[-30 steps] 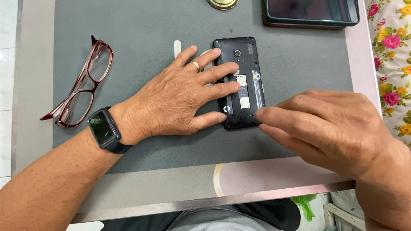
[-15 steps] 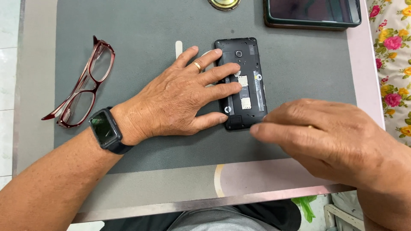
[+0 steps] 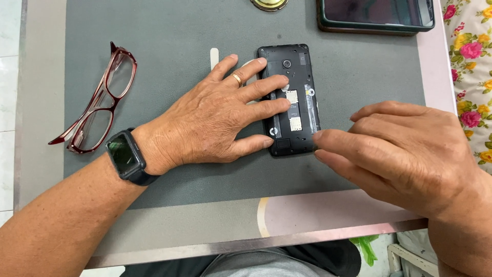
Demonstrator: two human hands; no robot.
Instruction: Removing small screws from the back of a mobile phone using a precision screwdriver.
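Note:
A black phone (image 3: 302,77) lies with its back cover off on a grey mat (image 3: 179,36), showing card slots and a camera lens. My left hand (image 3: 215,118), with a ring and a dark smartwatch on the wrist, lies flat with its fingers pressing on the phone's left half. At the phone's lower right corner my right hand (image 3: 405,154) has its fingertips at the edge, fingers apart and holding nothing.
Red-framed glasses (image 3: 97,102) lie at the mat's left. A small white strip (image 3: 214,57) sits above my left hand. A dark tablet-like device (image 3: 374,15) and a round brass object (image 3: 269,4) are at the far edge. Flowered cloth (image 3: 471,61) is at the right.
My right hand has slid rightwards off the phone's lower end, so only its fingertips stay at the lower right corner. My left hand and the phone have not moved.

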